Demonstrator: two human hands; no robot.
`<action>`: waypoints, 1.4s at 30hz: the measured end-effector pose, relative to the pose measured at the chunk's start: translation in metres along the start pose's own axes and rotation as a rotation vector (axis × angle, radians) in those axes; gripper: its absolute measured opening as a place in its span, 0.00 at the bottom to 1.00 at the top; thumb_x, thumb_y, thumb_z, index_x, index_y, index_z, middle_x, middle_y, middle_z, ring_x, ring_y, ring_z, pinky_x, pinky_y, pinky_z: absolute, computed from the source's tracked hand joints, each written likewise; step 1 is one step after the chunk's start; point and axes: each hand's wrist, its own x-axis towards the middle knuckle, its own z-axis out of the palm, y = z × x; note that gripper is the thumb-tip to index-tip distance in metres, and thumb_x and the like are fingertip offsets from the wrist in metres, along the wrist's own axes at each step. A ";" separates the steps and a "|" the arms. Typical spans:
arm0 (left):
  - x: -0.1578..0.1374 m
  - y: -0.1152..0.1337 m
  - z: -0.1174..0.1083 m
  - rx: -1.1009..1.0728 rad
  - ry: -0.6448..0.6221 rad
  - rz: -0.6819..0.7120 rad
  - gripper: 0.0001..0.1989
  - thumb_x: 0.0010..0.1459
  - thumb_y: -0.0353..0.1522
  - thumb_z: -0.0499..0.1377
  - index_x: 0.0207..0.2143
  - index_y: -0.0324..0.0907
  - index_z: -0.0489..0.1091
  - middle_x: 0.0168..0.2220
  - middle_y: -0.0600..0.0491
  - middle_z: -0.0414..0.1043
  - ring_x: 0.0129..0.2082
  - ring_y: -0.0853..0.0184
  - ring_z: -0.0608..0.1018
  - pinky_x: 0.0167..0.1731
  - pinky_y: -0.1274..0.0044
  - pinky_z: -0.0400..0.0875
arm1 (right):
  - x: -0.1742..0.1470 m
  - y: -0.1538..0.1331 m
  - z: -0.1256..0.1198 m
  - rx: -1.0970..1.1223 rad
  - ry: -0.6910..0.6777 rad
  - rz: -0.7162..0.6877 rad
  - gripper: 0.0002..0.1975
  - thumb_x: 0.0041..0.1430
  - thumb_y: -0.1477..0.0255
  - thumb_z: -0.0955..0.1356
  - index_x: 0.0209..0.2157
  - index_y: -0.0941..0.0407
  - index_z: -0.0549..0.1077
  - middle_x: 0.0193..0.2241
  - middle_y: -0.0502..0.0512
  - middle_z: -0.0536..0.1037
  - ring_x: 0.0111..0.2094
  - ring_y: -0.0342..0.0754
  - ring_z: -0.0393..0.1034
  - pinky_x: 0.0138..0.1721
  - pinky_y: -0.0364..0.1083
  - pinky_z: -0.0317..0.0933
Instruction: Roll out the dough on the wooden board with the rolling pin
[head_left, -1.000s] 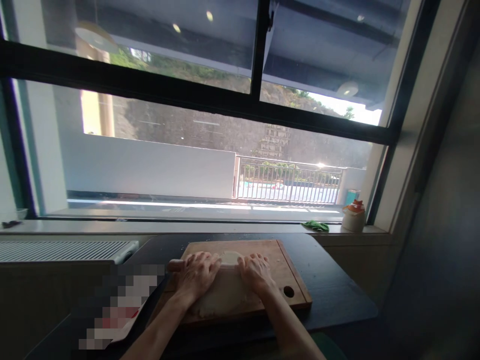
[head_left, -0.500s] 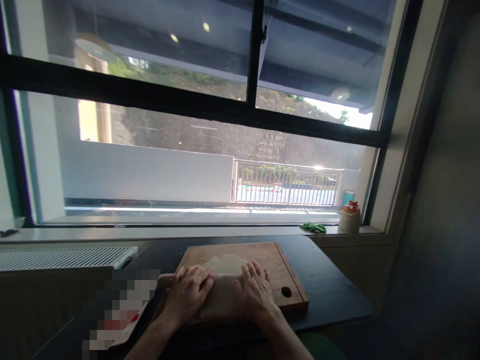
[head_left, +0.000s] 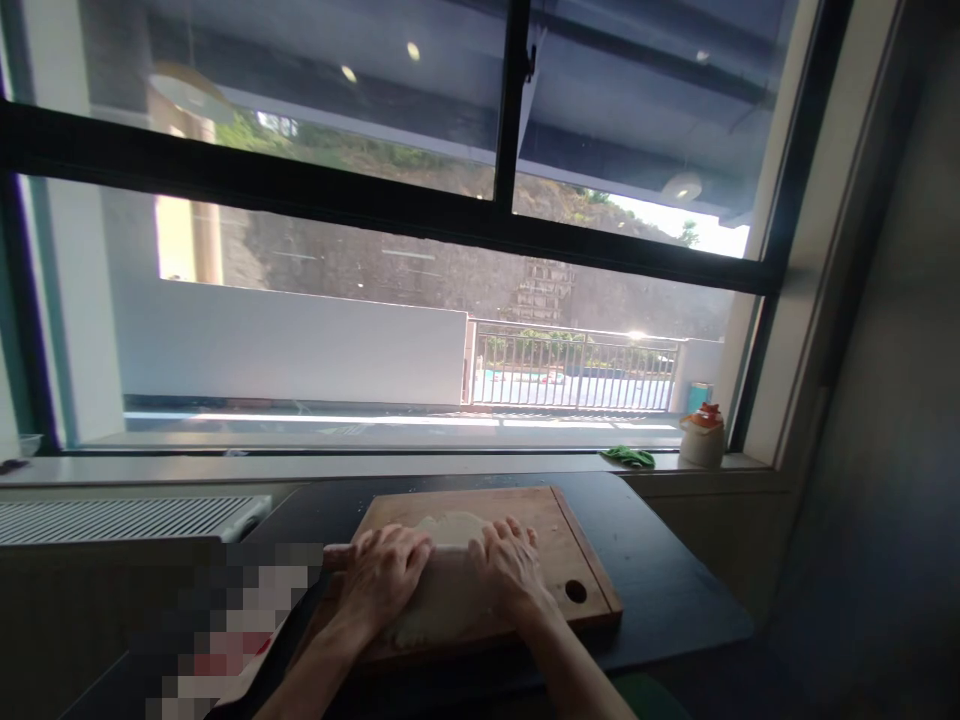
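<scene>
Pale, flat dough lies spread over the wooden cutting board. A rolling pin lies crosswise on the dough, its left end sticking out past my left hand. That hand rests over the left part of the pin, fingers bent across it. My right hand covers the pin's right part in the same way, its fingers curved over the far side. Both palms hide much of the pin. Some dough shows beyond the pin, and more lies on the near side between my wrists.
The board sits on a dark table. A blurred-out packet lies at the left. On the windowsill are a green cloth and a white container with an orange top. A radiator stands left, below the window.
Both hands have shifted slightly, and the rolling pin has moved a little away from me over the dough. The camera view has shifted slightly.
</scene>
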 end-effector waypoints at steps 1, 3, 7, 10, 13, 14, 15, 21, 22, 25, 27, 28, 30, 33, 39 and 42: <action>-0.007 0.000 -0.003 -0.022 -0.010 0.011 0.19 0.64 0.44 0.45 0.38 0.50 0.74 0.43 0.53 0.76 0.49 0.59 0.71 0.53 0.62 0.55 | -0.009 0.000 0.001 0.013 -0.001 -0.003 0.22 0.66 0.58 0.54 0.52 0.51 0.69 0.57 0.57 0.68 0.63 0.58 0.52 0.62 0.63 0.42; -0.019 0.000 -0.007 -0.052 -0.018 0.026 0.19 0.64 0.45 0.45 0.43 0.51 0.73 0.46 0.54 0.75 0.50 0.60 0.71 0.56 0.62 0.52 | -0.024 0.000 0.002 0.028 0.004 -0.011 0.22 0.66 0.59 0.55 0.57 0.50 0.64 0.60 0.55 0.64 0.65 0.57 0.47 0.63 0.63 0.40; -0.031 -0.002 -0.011 -0.059 -0.025 0.027 0.23 0.62 0.49 0.46 0.51 0.51 0.70 0.51 0.52 0.72 0.53 0.60 0.69 0.60 0.61 0.46 | -0.037 0.002 0.004 0.040 0.025 -0.042 0.23 0.65 0.59 0.57 0.59 0.50 0.61 0.64 0.54 0.58 0.67 0.55 0.43 0.64 0.62 0.38; -0.025 -0.003 -0.012 -0.048 -0.060 0.034 0.25 0.61 0.51 0.46 0.51 0.50 0.70 0.50 0.51 0.72 0.53 0.59 0.69 0.59 0.61 0.48 | -0.024 0.003 0.003 0.037 -0.013 -0.024 0.24 0.65 0.57 0.57 0.56 0.52 0.65 0.62 0.57 0.62 0.65 0.57 0.47 0.63 0.63 0.39; -0.006 -0.003 -0.011 -0.022 -0.100 -0.004 0.26 0.61 0.52 0.45 0.46 0.49 0.73 0.45 0.50 0.74 0.48 0.58 0.71 0.54 0.64 0.55 | 0.003 0.002 0.001 -0.002 -0.043 0.004 0.24 0.66 0.56 0.54 0.49 0.53 0.72 0.56 0.61 0.68 0.63 0.59 0.53 0.61 0.64 0.43; 0.001 -0.003 -0.009 -0.010 -0.108 -0.028 0.26 0.61 0.52 0.44 0.44 0.48 0.74 0.44 0.49 0.74 0.47 0.58 0.71 0.52 0.64 0.57 | 0.013 0.002 0.001 -0.024 -0.048 0.016 0.25 0.66 0.56 0.53 0.47 0.54 0.73 0.55 0.61 0.70 0.61 0.59 0.55 0.60 0.64 0.45; 0.008 -0.004 -0.007 0.004 -0.111 -0.048 0.26 0.61 0.51 0.44 0.42 0.48 0.75 0.42 0.49 0.75 0.47 0.58 0.72 0.51 0.65 0.57 | 0.022 0.001 0.001 -0.046 -0.053 0.030 0.26 0.66 0.56 0.53 0.45 0.54 0.75 0.53 0.62 0.72 0.60 0.59 0.57 0.59 0.64 0.47; 0.027 -0.007 0.008 0.061 -0.069 -0.075 0.23 0.63 0.47 0.43 0.40 0.50 0.75 0.40 0.50 0.76 0.46 0.57 0.73 0.50 0.64 0.57 | 0.043 0.001 0.002 -0.093 -0.064 0.070 0.27 0.67 0.58 0.52 0.40 0.54 0.78 0.46 0.63 0.76 0.53 0.59 0.65 0.55 0.64 0.53; 0.025 -0.007 0.008 0.057 -0.055 -0.067 0.23 0.63 0.47 0.43 0.39 0.50 0.75 0.40 0.51 0.76 0.45 0.58 0.73 0.50 0.64 0.57 | 0.039 0.001 0.002 -0.086 -0.056 0.055 0.27 0.67 0.58 0.52 0.41 0.54 0.77 0.48 0.62 0.75 0.54 0.59 0.64 0.56 0.64 0.51; 0.007 -0.007 0.003 0.028 -0.016 -0.035 0.23 0.63 0.48 0.44 0.38 0.49 0.75 0.40 0.51 0.76 0.44 0.60 0.73 0.51 0.65 0.57 | 0.019 0.002 0.002 -0.035 -0.026 -0.008 0.25 0.67 0.58 0.52 0.45 0.52 0.75 0.53 0.59 0.71 0.60 0.60 0.57 0.60 0.64 0.46; -0.008 -0.007 -0.003 0.011 0.006 -0.013 0.22 0.63 0.48 0.45 0.40 0.49 0.74 0.42 0.52 0.76 0.45 0.60 0.73 0.52 0.65 0.56 | 0.003 0.002 0.002 0.004 -0.022 -0.033 0.23 0.67 0.58 0.52 0.49 0.50 0.71 0.56 0.57 0.69 0.62 0.59 0.54 0.61 0.65 0.43; -0.015 -0.007 -0.006 0.004 0.014 -0.004 0.22 0.62 0.48 0.45 0.42 0.49 0.74 0.43 0.52 0.75 0.46 0.60 0.72 0.53 0.65 0.55 | -0.005 0.003 0.002 0.019 -0.026 -0.039 0.22 0.67 0.58 0.53 0.51 0.49 0.69 0.57 0.56 0.68 0.63 0.58 0.53 0.62 0.65 0.42; -0.026 -0.006 -0.010 -0.009 0.020 0.012 0.22 0.62 0.49 0.47 0.46 0.50 0.73 0.46 0.52 0.75 0.48 0.59 0.71 0.55 0.64 0.54 | -0.018 0.003 0.002 0.040 -0.026 -0.054 0.21 0.66 0.58 0.55 0.55 0.47 0.66 0.60 0.54 0.64 0.64 0.57 0.50 0.62 0.65 0.41; -0.030 -0.005 -0.013 -0.011 0.005 -0.001 0.23 0.61 0.49 0.47 0.48 0.49 0.72 0.48 0.51 0.74 0.50 0.59 0.70 0.56 0.63 0.53 | -0.024 0.004 0.002 0.050 -0.023 -0.074 0.21 0.65 0.58 0.56 0.56 0.47 0.64 0.62 0.54 0.61 0.65 0.56 0.47 0.63 0.64 0.40; 0.004 -0.005 -0.011 0.017 -0.098 -0.063 0.25 0.62 0.50 0.43 0.39 0.47 0.74 0.42 0.50 0.75 0.47 0.58 0.72 0.51 0.64 0.57 | 0.011 0.000 0.000 -0.027 -0.022 -0.027 0.24 0.66 0.57 0.53 0.47 0.54 0.73 0.55 0.61 0.69 0.60 0.59 0.57 0.59 0.65 0.46; 0.020 -0.003 -0.007 0.048 -0.114 -0.103 0.24 0.62 0.48 0.43 0.38 0.48 0.74 0.42 0.50 0.76 0.48 0.57 0.72 0.51 0.64 0.58 | 0.029 -0.003 -0.001 -0.072 -0.024 0.021 0.26 0.66 0.58 0.52 0.42 0.54 0.76 0.50 0.62 0.73 0.56 0.60 0.62 0.56 0.65 0.51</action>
